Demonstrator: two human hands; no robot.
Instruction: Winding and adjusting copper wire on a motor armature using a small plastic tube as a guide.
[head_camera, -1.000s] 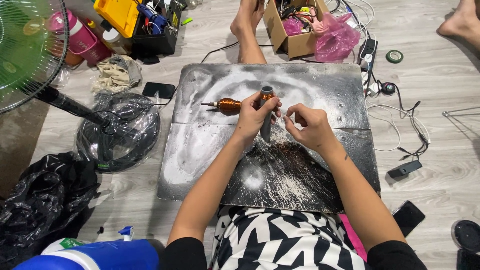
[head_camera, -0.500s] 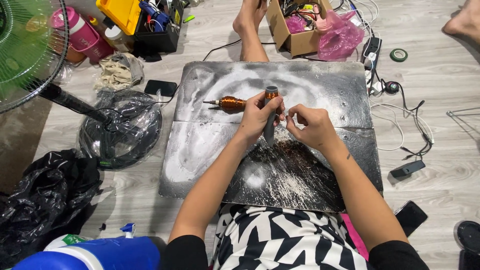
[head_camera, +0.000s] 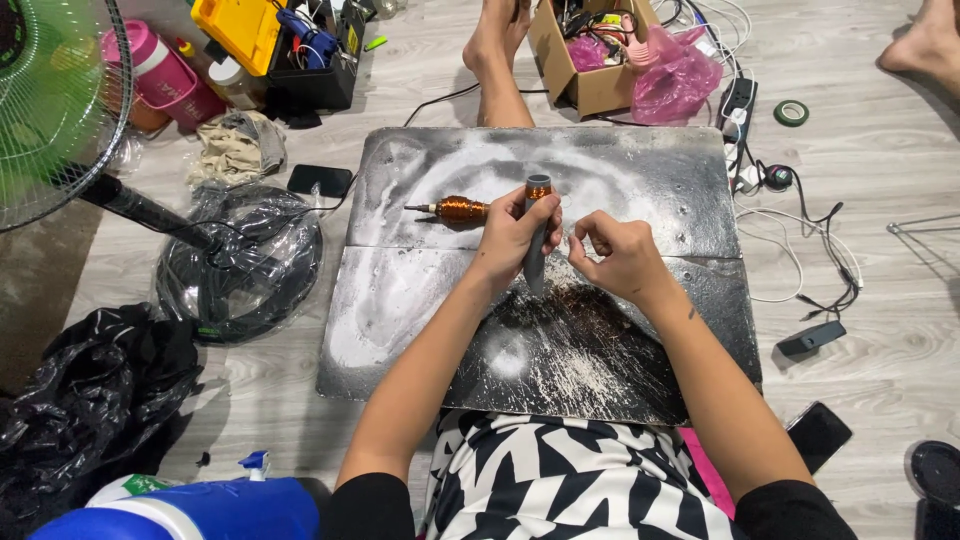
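Note:
My left hand (head_camera: 515, 238) grips a dark grey, pen-shaped tool (head_camera: 536, 225) with a copper-coloured band at its top, held nearly upright over a dusty dark board (head_camera: 640, 170) on the floor. Just to its right, my right hand (head_camera: 615, 252) is pinched with the fingertips together; whether it holds something tiny I cannot tell. A copper-coloured wound coil on a thin spindle (head_camera: 452, 210) lies on the board to the left of the tool.
A green fan (head_camera: 50, 100) with a plastic-wrapped base (head_camera: 240, 265) stands at left, beside a black bag (head_camera: 90, 390). Behind the board are a cardboard box (head_camera: 590, 70), a pink bag (head_camera: 675, 85), cables (head_camera: 800, 250), a tape roll (head_camera: 790, 112) and another person's feet (head_camera: 495, 40).
Both hands stay over the middle of the board with the tool in the left. The view has shifted a little; nothing else has visibly moved.

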